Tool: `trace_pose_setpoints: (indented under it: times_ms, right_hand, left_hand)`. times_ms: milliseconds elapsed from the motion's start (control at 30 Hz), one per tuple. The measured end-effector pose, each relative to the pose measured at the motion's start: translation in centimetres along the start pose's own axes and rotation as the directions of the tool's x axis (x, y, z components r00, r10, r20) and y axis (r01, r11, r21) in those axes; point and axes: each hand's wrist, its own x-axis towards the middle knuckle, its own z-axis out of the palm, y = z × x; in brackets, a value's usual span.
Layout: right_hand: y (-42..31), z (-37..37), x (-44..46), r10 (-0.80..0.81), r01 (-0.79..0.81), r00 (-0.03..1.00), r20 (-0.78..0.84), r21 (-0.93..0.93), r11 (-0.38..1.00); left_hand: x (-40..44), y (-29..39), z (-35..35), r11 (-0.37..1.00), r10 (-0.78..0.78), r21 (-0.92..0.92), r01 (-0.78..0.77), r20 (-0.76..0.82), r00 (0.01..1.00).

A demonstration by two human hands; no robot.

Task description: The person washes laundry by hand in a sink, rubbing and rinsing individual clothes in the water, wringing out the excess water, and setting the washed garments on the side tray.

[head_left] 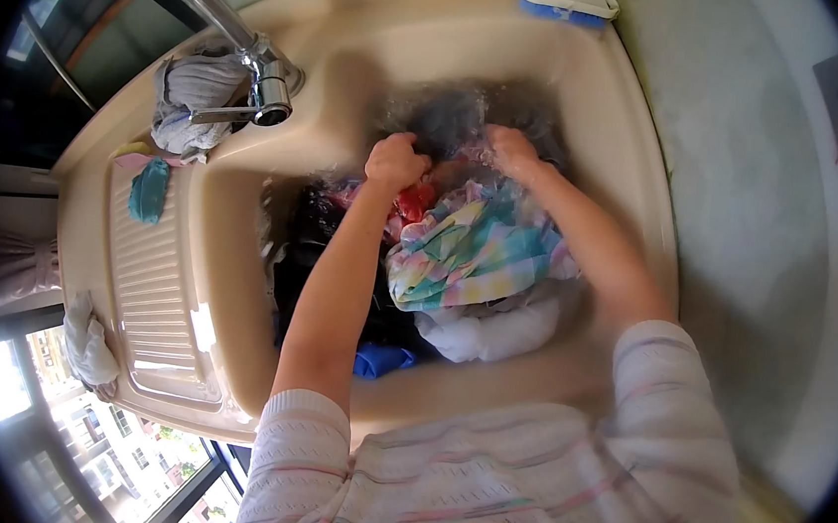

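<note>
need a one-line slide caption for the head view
Left hand and right hand amid laundry and splashing water in a beige sink, brush at its far corner.

room above ribbed washboard; faucet, grey cloth obstruct beyond

The person wears a pale top, whitish to light grey, that looks like a thin knit. Narrow stripes cross its front, some pinkish red, some grey-green, wavering where the cloth creases. Small slanting marks run in rows between them. The left sleeve is short, with a ribbed band at its edge. The right sleeve is short too, faintly striped in pink and grey. Below the sleeves, both forearms are bare, as are the left hand and right hand.
</note>
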Motion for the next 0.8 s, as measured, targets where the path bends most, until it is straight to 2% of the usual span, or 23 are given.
trace_pose_setpoints:
  times_ms: [33,67,100,167,200,233,267,300,333,367,400,433,467,500,533,567,600,633,667,733,767,800]
  right_hand:
    - [0.8,-0.3,-0.1,-0.127,0.133,0.985,0.119,-0.046,0.990]
    - [1.6,-0.6,0.3,-0.018,0.010,0.995,-0.097,-0.080,0.997]
    - [3.6,-1.1,1.1,0.170,-0.155,0.968,-0.186,0.092,0.984]
    - [1.7,0.0,0.9,0.241,-0.209,0.917,-0.318,0.133,0.969]
    - [-1.6,0.1,0.3,0.180,-0.158,0.959,-0.219,0.114,0.981]
    - [-5.9,0.1,-1.5,0.115,-0.104,0.987,-0.113,0.098,0.990]
    - [-9.3,0.1,-3.8,-0.048,0.092,0.977,-0.209,0.207,0.974]
    - [-11.5,0.9,-5.5,-0.276,0.398,0.894,-0.354,0.343,0.851]
    - [-13.6,-0.1,-7.0,-0.453,0.535,0.832,-0.320,0.250,0.807]
    - [-13.7,0.8,-6.7,-0.485,0.550,0.831,-0.273,0.269,0.790]
    - [-12.9,1.6,-5.7,-0.386,0.486,0.849,-0.360,0.247,0.838]
    - [-11.5,2.2,-3.8,-0.294,0.424,0.844,-0.448,0.224,0.877]
    - [-9.1,2.8,-1.6,-0.224,0.358,0.889,-0.399,0.302,0.884]
    - [-6.0,2.2,0.5,-0.185,0.225,0.969,-0.161,0.282,0.933]
    - [-4.6,-0.6,-0.1,-0.157,0.170,0.984,-0.084,0.197,0.965]
    - [-3.5,-2.2,-0.4,-0.205,0.176,0.974,0.096,0.247,0.953]
    - [-4.2,-3.5,-0.8,-0.236,0.182,0.955,0.179,0.271,0.945]
    - [-5.2,-4.9,-1.5,-0.260,0.178,0.929,0.263,0.300,0.937]
    - [-6.8,-6.6,-1.9,-0.349,0.236,0.884,0.312,0.347,0.908]
    - [-10.2,-9.0,-1.8,-0.527,0.348,0.764,0.372,0.450,0.823]
    - [-10.1,-9.3,-0.6,-0.678,0.537,0.695,0.241,0.453,0.712]
    - [-10.2,-10.8,-0.1,-0.606,0.439,0.741,0.291,0.473,0.764]
  left_hand:
    - [0.0,0.3,-0.1,0.999,-0.012,0.031,0.008,0.128,0.992]
    - [0.8,-2.0,0.2,0.961,-0.017,-0.273,0.039,0.080,0.997]
    - [0.2,-2.0,-0.2,0.899,-0.018,-0.436,0.044,0.063,0.998]
    - [-1.1,-0.7,-1.5,0.688,-0.021,-0.726,0.030,0.021,1.000]
    - [-0.1,-1.2,0.2,0.580,0.082,-0.814,-0.024,0.030,0.996]
    - [0.4,-1.4,1.6,0.420,0.125,-0.907,-0.011,0.046,0.991]
    - [0.3,-1.5,2.7,0.217,0.148,-0.976,-0.002,0.031,0.988]
    - [-0.1,-2.0,3.8,0.050,0.179,-0.999,-0.023,-0.014,0.984]
    - [-0.8,-2.6,4.7,-0.064,0.212,-0.996,-0.061,-0.073,0.975]
    - [-1.2,-3.3,5.5,-0.095,0.205,-0.993,-0.075,-0.093,0.974]
    - [-0.2,-4.2,7.0,-0.038,-0.082,-0.997,0.067,0.070,0.994]
    - [1.1,-5.1,8.3,-0.026,-0.366,-0.979,0.204,0.199,0.909]
    - [-4.6,0.8,1.8,0.270,-0.272,-0.925,0.268,0.193,0.943]
    - [-2.3,-4.3,5.3,0.250,-0.225,-0.924,0.290,0.236,0.945]
    - [-3.0,-4.8,3.4,0.524,-0.105,-0.810,0.261,0.243,0.964]
    - [-4.1,-4.2,1.1,0.751,0.007,-0.636,0.178,0.277,0.961]
    - [-4.8,-2.8,-0.6,0.884,0.128,-0.463,-0.067,0.102,0.986]
    - [-5.6,-1.3,-2.4,0.933,0.283,-0.224,-0.283,-0.033,0.958]
    - [-6.1,-0.1,-3.8,0.889,0.458,0.055,-0.454,-0.118,0.881]
    - [-6.0,4.2,-5.0,0.852,0.482,-0.130,-0.507,-0.184,0.857]
    - [-5.5,5.4,-5.1,0.819,0.489,-0.220,-0.530,-0.218,0.845]
    - [-4.7,5.3,-5.4,0.790,0.393,-0.454,-0.412,-0.142,0.909]
